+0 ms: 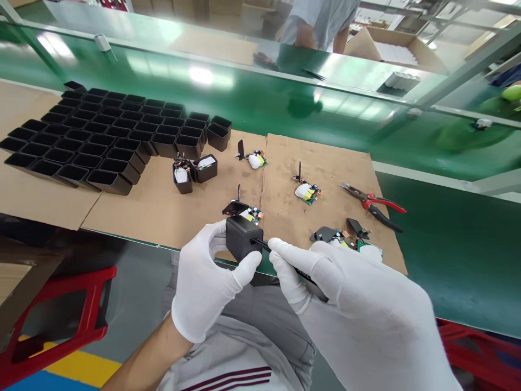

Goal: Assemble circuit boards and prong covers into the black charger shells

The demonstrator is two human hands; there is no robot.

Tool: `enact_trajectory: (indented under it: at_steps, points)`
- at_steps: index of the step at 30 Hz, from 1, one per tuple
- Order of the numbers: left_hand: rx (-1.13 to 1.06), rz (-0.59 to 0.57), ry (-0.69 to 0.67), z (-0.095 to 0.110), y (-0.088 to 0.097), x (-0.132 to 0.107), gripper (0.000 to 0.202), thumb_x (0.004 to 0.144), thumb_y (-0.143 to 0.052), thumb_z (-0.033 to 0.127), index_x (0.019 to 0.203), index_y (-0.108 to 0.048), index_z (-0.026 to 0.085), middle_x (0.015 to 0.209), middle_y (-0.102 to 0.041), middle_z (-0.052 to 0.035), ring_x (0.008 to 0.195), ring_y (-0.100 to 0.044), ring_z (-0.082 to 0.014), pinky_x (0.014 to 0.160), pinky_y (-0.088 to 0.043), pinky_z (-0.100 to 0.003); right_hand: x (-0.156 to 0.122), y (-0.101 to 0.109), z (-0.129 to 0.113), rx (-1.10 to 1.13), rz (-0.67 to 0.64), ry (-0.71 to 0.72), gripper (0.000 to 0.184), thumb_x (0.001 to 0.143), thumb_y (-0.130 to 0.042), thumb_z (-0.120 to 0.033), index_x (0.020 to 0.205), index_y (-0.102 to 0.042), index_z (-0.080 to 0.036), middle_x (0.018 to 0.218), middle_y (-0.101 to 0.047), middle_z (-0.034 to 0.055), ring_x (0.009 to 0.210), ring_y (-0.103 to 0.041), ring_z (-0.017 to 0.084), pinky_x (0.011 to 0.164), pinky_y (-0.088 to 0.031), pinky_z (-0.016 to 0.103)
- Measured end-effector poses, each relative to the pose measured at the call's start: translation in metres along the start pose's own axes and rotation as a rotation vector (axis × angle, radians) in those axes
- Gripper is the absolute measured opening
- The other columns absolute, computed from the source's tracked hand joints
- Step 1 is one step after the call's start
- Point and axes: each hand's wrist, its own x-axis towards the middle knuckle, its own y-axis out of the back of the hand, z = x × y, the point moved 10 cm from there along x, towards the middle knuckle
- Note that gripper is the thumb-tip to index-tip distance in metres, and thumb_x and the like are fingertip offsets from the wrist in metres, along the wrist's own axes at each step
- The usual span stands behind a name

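Observation:
In front of my lap, my left hand [214, 279], in a white glove, is closed around a black plastic box-shaped housing [242, 236]. My right hand [345, 293], also gloved, grips a slim black pair of tweezers [264, 245]. The tweezers' tips reach the slot in the housing's right-hand face; how far in they go is hidden. Just behind the housing lies a small circuit board [251, 215] with a black plate attached. More circuit parts [336, 237] lie beyond my right hand, partly covered by it.
Many open black housings [97, 138] stand in rows at the left. Two filled housings [205, 168] stand nearer the middle. Further boards [257, 159] [308, 192] rest on the cardboard [280, 163], with red-and-black pliers [374, 205] at the right. A person [319, 24] is across the bench.

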Motion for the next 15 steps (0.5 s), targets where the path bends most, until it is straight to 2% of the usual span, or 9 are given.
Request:
enact_trajectory:
  at_steps: [5,9,12,15]
  points:
    - [0.042,0.014,-0.031,0.001,-0.002,0.000,0.033,0.076,-0.082,0.023,0.107,-0.073,0.020,0.099,-0.082,-0.0017,0.088,-0.079,-0.0203,0.085,-0.065,-0.034,-0.003,-0.001,-0.002,-0.028,0.007,0.008,0.029,0.103,-0.051,-0.019,0.087,-0.075,-0.023,0.053,-0.047,-0.0040,0.048,-0.043,0.017,0.056,-0.026,0.033]
    - [0.140,0.081,-0.100,0.004,0.000,0.001,0.030,0.076,-0.082,0.025,0.104,-0.072,0.019,0.095,-0.079,-0.0013,0.084,-0.077,-0.0191,0.085,-0.064,-0.033,-0.006,-0.013,-0.002,-0.063,-0.082,-0.033,0.034,0.103,-0.047,-0.018,0.080,-0.072,-0.024,0.054,-0.047,-0.0027,0.048,-0.047,0.018,0.055,-0.024,0.035]
    - [0.240,0.166,-0.164,0.005,0.002,0.001,0.033,0.076,-0.081,0.027,0.107,-0.072,0.019,0.094,-0.077,-0.0014,0.086,-0.077,-0.0197,0.085,-0.063,-0.033,-0.010,-0.035,0.003,-0.021,-0.215,-0.100,0.033,0.104,-0.044,-0.017,0.102,-0.078,-0.020,0.060,-0.059,-0.0009,0.048,-0.056,0.019,0.051,-0.030,0.035]
    - [0.345,0.241,-0.250,0.006,0.002,-0.001,0.037,0.076,-0.081,0.028,0.110,-0.072,0.019,0.095,-0.075,-0.0025,0.086,-0.076,-0.0207,0.084,-0.063,-0.034,-0.017,-0.060,0.005,0.077,-0.327,-0.131,0.038,0.104,-0.042,-0.013,0.123,-0.075,-0.013,0.073,-0.072,0.0029,0.047,-0.062,0.019,0.047,-0.037,0.034]
